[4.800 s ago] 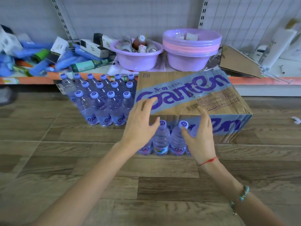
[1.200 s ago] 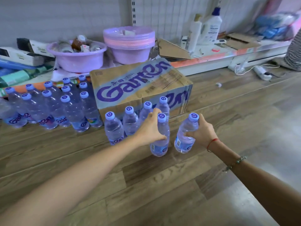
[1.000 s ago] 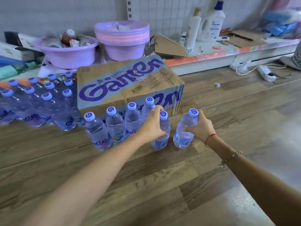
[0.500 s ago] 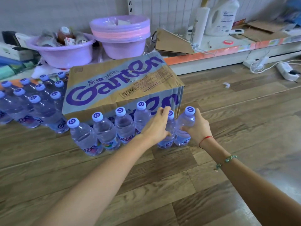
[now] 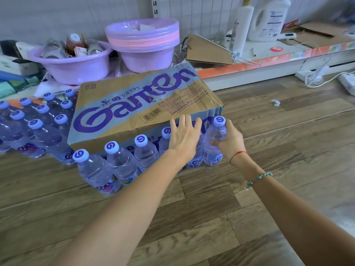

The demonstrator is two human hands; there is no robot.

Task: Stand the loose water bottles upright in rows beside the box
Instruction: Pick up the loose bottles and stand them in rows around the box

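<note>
Seating the last two bottles of the front row against the box (image 5: pixel 146 106): the right hand (image 5: pixel 229 141) has its fingers clamped on the end bottle (image 5: pixel 214 144), the left hand (image 5: pixel 184 138), fingers spread, rests on its neighbour (image 5: pixel 196 160); next, probably release both gently.

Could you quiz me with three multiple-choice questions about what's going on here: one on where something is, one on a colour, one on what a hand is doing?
1. Where does the front row of water bottles stand?
A. on the shelf
B. on the floor against the Ganten box
C. inside a basin

2. What colour are the bottle caps?
A. red
B. green
C. pale purple

3. What is the right hand doing?
A. gripping the end bottle
B. lying flat on the floor
C. holding a basin

Answers: 1 B, the row lines the box's front side. 2 C, each cap is lilac with a swirl. 3 A, fingers wrap around its body.
</note>
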